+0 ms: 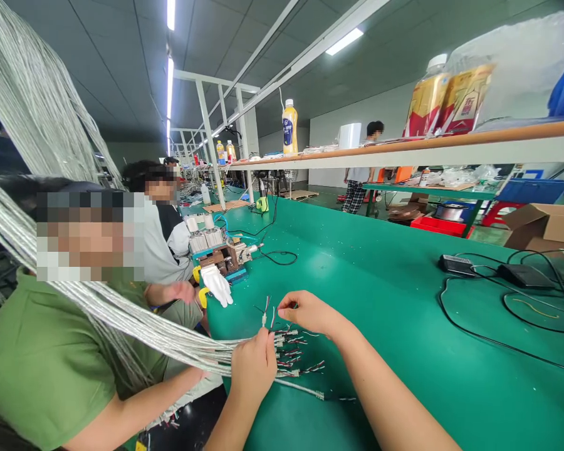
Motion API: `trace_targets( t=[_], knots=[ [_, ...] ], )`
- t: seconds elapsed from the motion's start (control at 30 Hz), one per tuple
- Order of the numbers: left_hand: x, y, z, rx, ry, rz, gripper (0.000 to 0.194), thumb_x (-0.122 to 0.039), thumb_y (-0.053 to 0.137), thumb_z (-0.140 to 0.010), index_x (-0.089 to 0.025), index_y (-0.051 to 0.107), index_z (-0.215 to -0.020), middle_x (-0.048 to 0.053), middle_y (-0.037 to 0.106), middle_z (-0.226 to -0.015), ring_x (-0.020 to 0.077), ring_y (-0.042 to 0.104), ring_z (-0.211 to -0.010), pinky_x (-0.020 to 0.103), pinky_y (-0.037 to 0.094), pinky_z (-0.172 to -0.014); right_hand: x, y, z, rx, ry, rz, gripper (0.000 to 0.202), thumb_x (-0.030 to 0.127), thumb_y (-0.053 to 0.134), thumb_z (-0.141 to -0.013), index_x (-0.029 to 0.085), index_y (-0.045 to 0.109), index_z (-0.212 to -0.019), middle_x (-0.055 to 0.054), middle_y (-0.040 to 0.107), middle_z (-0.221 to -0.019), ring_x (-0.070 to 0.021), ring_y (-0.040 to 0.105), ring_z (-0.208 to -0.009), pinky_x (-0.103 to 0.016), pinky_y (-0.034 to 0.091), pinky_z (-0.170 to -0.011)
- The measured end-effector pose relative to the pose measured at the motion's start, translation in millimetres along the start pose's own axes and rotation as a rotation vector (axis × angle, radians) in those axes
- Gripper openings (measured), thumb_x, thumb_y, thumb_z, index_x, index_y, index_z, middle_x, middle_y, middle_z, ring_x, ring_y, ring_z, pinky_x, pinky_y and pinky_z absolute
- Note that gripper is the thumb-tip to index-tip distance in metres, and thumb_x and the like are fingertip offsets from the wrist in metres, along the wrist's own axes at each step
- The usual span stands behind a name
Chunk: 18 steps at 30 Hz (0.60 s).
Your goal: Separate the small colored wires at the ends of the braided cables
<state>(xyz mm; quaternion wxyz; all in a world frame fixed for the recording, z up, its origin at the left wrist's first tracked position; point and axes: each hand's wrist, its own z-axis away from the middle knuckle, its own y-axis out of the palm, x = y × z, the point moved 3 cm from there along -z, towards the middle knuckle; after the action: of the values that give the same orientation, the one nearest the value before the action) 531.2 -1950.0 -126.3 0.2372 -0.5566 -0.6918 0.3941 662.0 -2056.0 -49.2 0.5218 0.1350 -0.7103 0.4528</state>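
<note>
My left hand (254, 364) is closed around a cable, whose stripped end (264, 318) stands up above the thumb with thin red, white and black wires fanned out. Beside and under that hand runs a thick bundle of grey-white braided cables (188, 343); their stripped ends (291, 357) lie on the green table to its right. My right hand (308, 313) is pinched just right of the raised wires. Whatever is between its fingertips is too small to make out. One separate cable (301, 388) lies nearer to me, its dark end on the table.
A co-worker in a green shirt (51, 357) sits close on the left, behind the hanging cables. On the green table (380, 300) stand a small machine (220, 247) with a white glove (216, 285) and, at right, black pedals (457, 265) with cords. A shelf (380, 153) holds bottles.
</note>
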Motion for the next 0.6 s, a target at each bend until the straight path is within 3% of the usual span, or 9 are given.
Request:
trace_targets(
  t=[0.2, 0.3, 0.37, 0.6],
  knots=[
    [-1.5, -1.7, 1.0, -0.039, 0.031, -0.043, 0.031, -0.032, 0.035, -0.101, -0.022, 0.052, -0.077, -0.001, 0.057, -0.058, 0.0194, 0.058, -0.054, 0.034, 0.024, -0.054, 4.9, 16.6, 0.5, -0.058, 0.062, 0.074, 0.019, 0.034, 0.068, -0.08, 0.017, 0.065, -0.073, 0.001, 0.061, -0.066, -0.0108, 0.046, -0.056, -0.024, 0.03, -0.051],
    [-2.7, -3.4, 1.0, -0.057, 0.035, -0.049, 0.031, -0.031, 0.036, -0.101, -0.023, 0.051, -0.076, -0.002, 0.056, -0.057, 0.0192, 0.057, -0.053, 0.034, 0.024, -0.053, 8.7, 16.4, 0.2, -0.099, -0.059, 0.057, 0.007, 0.022, 0.068, -0.079, 0.019, 0.066, -0.085, 0.002, 0.064, -0.078, -0.0105, 0.05, -0.063, -0.022, 0.033, -0.055],
    [-3.2, -4.1, 1.0, -0.065, 0.032, -0.051, 0.031, -0.031, 0.036, -0.101, -0.023, 0.052, -0.076, -0.002, 0.057, -0.057, 0.0192, 0.058, -0.053, 0.034, 0.025, -0.053, 11.2, 11.5, 0.9, -0.139, -0.149, 0.086, 0.013, 0.015, 0.067, -0.078, 0.02, 0.066, -0.09, 0.001, 0.064, -0.086, -0.0104, 0.051, -0.067, -0.022, 0.033, -0.057],
    [-5.3, -6.3, 1.4, -0.056, 0.016, -0.063, 0.031, -0.031, 0.036, -0.101, -0.022, 0.054, -0.078, -0.001, 0.059, -0.059, 0.0194, 0.059, -0.055, 0.034, 0.025, -0.055, 22.9, 2.2, 8.7, -0.207, -0.274, 0.271, 0.016, 0.006, 0.059, -0.079, 0.019, 0.065, -0.074, 0.0, 0.058, -0.085, -0.011, 0.051, -0.07, -0.022, 0.032, -0.062]
  ],
)
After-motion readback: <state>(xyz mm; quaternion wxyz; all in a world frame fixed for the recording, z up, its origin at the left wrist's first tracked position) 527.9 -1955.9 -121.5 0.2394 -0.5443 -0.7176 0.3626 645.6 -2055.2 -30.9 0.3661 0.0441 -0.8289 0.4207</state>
